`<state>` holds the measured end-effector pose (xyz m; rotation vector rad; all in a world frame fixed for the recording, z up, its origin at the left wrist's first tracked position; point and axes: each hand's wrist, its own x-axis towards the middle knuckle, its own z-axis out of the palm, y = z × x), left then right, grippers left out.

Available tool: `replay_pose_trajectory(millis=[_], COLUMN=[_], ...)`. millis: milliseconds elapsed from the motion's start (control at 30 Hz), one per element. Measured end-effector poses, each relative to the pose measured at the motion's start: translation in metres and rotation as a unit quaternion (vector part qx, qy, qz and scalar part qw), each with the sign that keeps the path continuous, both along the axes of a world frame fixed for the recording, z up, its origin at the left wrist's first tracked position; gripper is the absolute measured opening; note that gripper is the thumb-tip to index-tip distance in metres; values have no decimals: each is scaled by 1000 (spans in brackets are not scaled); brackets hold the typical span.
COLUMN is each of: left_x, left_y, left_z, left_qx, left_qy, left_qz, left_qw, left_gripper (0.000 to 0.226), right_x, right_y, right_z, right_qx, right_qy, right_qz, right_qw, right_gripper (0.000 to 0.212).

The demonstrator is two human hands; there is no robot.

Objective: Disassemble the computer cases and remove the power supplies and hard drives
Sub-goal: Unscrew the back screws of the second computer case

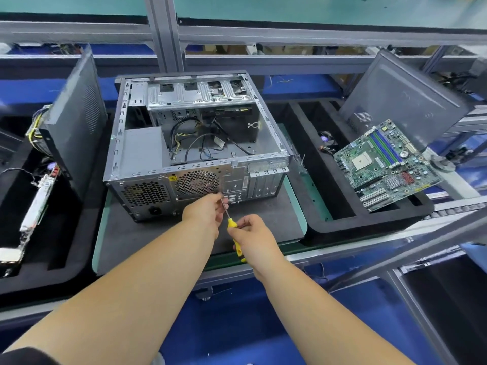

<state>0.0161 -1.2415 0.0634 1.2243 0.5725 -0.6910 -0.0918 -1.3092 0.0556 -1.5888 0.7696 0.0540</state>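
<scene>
Head view looks down on two bare forearms meeting just in front of the rear panel of an opened computer case (189, 143). The right hand (253, 239) is wrapped around the yellow handle of a screwdriver (232, 223), while the left hand (208, 209) pinches the thin metal shaft near its tip, steering it toward the back plate beside the round fan grille (196, 183). Whether the tip already sits in a screw head cannot be made out. The power supply (143, 154), a grey box, sits in the case's near left corner, its honeycomb vent and mains socket facing the person; loose cables (195, 143) lie across the case floor behind it. To do this step well, the left fingers should likely keep the blade square to the screw while the right hand presses in firmly before turning, since a slipping tip could round the head. The case rests on a dark foam pad (263, 219). A green motherboard (387, 164) lies tilted in the foam tray on the right, and a side panel (76, 119) stands on the left.
</scene>
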Motion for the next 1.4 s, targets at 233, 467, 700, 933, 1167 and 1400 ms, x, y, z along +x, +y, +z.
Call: replay_pose_trajectory(millis=[233, 467, 700, 933, 1167, 1400], left_x=[-3, -5, -35, -76, -83, -71], left_y=[-2, -12, -45, -84, -107, -97], left_z=[-4, -8, -8, 1, 10, 33], left_qx=[-39, -66, -24, 15, -43, 97], left_qy=[15, 52, 0, -124, -93, -222], left_qz=[33, 99, -13, -275, -260, -319], left_qw=[999, 992, 1000, 953, 960, 916], left_gripper=[23, 26, 27, 12, 18, 22], right_x=[-7, -18, -30, -45, -55, -32], right_y=[-13, -35, -67, -116, -159, -220], right_z=[-6, -10, -5, 7, 15, 7], right_qx=[-93, -78, -41, -40, -31, -136], right_qy=[-34, -29, -65, -81, -94, -26], right_qz=[36, 35, -22, -88, -100, -183], right_qw=[994, 996, 997, 992, 990, 973], right_gripper=[15, 12, 6, 7, 4, 5])
